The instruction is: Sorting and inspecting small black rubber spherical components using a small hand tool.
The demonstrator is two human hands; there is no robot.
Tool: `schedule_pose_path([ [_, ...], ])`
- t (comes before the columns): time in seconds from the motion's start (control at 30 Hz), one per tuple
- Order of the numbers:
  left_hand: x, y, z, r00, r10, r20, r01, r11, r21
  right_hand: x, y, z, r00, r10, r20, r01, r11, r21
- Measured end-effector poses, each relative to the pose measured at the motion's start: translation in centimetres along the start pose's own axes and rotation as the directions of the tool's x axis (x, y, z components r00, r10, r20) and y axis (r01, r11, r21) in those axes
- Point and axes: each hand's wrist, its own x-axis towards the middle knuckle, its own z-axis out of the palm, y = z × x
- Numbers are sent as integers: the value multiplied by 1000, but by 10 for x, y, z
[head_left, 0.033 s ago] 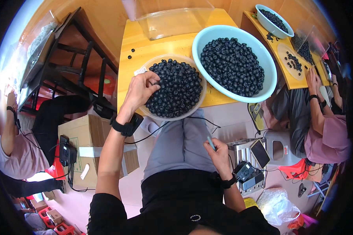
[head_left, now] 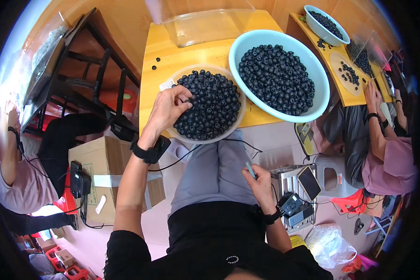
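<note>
My left hand (head_left: 168,108) is at the left side of a round, shallow clear container (head_left: 238,122) heaped with small black bead-like pieces (head_left: 209,105). Its thumb and fingers are pinched together over the heap's edge; whether a piece is between the fingertips is hidden. Lower down at the right, beside my thigh, my right hand (head_left: 261,186) is closed around a slim grey-blue, pen-like tool (head_left: 251,170), whose tip sticks up past the fingers. Just right of the container, a large light-blue basin (head_left: 323,100) holds many more of the black pieces.
A clear plastic box (head_left: 205,25) stands at the back of the yellow table (head_left: 149,88). Left of my legs is a cardboard box (head_left: 102,163). A metal stool (head_left: 284,175) with a phone and devices stands at my right. Other people sit at both sides. Cables run across my lap.
My left fingertips have shifted very slightly at the heap's edge. The right hand and its tool look unchanged.
</note>
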Motion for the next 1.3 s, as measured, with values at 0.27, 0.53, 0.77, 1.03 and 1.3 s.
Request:
schedule_pose_path([
  [0.27,-27,19,0,971,-14,237,187,662,-725,-1,-9,-2,1000,6,0,-6,1000,-28],
  [0.53,-68,37,61,906,145,397,393,56,-918,10,-57,-18,996,-84,-9,84,996,20],
  [0.77,-83,44,100,911,148,386,405,-140,-903,8,-91,-27,979,-202,11,202,979,-28],
  [1.03,-90,41,108,907,175,383,408,-148,-901,5,-110,-20,869,-488,84,488,814,-314],
  [1.3,-91,36,108,900,173,399,425,-157,-891,6,-119,-18,829,-541,140,542,717,-438],
])
